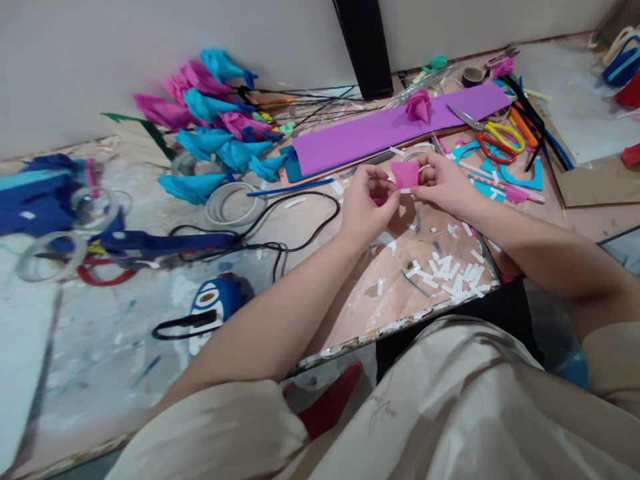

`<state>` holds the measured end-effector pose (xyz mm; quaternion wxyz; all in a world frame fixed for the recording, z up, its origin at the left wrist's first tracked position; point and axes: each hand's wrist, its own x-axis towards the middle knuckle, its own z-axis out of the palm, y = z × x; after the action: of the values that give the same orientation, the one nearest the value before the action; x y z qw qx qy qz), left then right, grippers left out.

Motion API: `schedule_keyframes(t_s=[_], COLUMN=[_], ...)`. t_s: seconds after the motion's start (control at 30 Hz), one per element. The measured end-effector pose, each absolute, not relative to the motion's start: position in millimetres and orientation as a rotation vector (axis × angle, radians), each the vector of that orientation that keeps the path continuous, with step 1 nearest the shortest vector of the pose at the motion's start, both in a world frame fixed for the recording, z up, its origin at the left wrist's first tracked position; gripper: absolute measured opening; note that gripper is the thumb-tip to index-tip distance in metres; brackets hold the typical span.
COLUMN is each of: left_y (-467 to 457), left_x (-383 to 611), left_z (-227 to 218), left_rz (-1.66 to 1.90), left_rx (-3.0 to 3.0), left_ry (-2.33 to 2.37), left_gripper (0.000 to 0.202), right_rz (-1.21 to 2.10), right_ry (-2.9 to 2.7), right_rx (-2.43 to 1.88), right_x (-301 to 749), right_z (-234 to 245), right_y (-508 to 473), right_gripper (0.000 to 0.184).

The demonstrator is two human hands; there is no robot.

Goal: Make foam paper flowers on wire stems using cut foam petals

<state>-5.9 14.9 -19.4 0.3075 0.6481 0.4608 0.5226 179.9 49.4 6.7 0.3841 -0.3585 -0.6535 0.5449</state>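
My left hand (367, 207) and my right hand (440, 185) meet over the middle of the board, and both pinch a small square of pink crepe paper (405, 175) between thumb and fingers. The paper stands upright between the two hands. Behind them lies a long purple crepe sheet (370, 133) with a folded pink paper flower (418, 105) resting on it. Scissors with red and yellow handles (493, 137) lie just right of my right hand.
A heap of blue and pink paper flowers on wire stems (215, 127) lies at the back left. Tape rolls (233, 203), a black cable (295, 227), white paper scraps (450, 273), blue cut-outs (520, 177) and a glue gun (215, 307) lie around. A dark post (365, 47) stands at the back wall.
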Motion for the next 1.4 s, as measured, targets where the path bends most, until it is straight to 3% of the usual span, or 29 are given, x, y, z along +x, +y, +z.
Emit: schedule_keyframes(t_s=[0.37,0.63,0.83,1.4], left_y=[17.7,12.9,4.6,6.4], left_x=[-7.4,-8.3,-9.6,-9.2], left_z=[-22.2,-14.9,-5.7,-3.6], left_rz=[1.386,1.449,1.363,1.359], left_rx=[1.698,1.933,2.269,2.262], left_ry=[1.219,1.314,1.351,1.372], left_gripper=[0.027,0.035,0.021,0.021], right_rz=[1.431,1.48,1.496,1.418], right_ry=[-1.626,-1.57,-1.579,-1.626], right_rx=[-0.929,-0.988,-0.956,-0.935], right_x=[181.2,179.8,179.8,178.4], right_z=[6.3,11.2,12.2,11.6], right_y=[51.2,47.6,47.2,45.2], right_gripper=[0.047,0.046,0.045,0.036])
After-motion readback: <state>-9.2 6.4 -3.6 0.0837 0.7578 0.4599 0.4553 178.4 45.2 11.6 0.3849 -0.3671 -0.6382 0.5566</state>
